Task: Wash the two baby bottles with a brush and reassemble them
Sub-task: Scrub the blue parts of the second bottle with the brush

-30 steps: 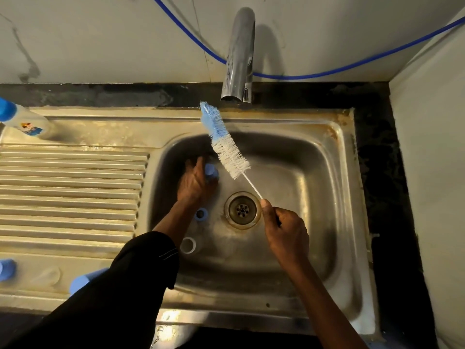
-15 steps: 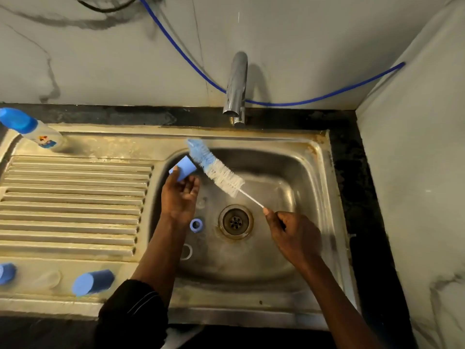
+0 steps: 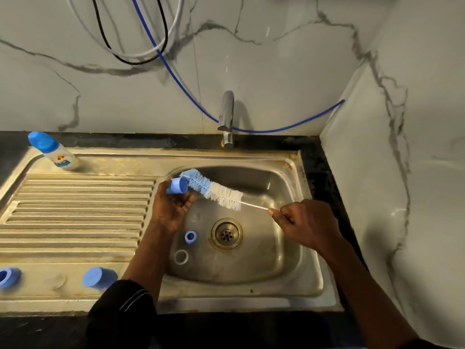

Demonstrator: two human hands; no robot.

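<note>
- Steel sink point(image 3: 289, 263) with ribbed drainboard point(image 3: 75, 210), set in a dark counter point(image 3: 125, 140). Veined marble walls, one tap point(image 3: 227, 117).
- Left hand point(image 3: 171, 210) grips one held cap point(image 3: 177, 186) over the basin.
- Right hand point(image 3: 309, 222) pinches the wire of the one brush point(image 3: 214, 191), whose tip is against that cap.
- Basin floor: one blue ring point(image 3: 190, 237), one pale ring point(image 3: 181, 256).
- Drainboard: one capped bottle point(image 3: 60, 157), one loose cap point(image 3: 99, 280), one edge ring point(image 3: 7, 277).

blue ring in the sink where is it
Head view: the blue ring lies on the basin floor just left of the drain, beyond the clear ring.
</note>
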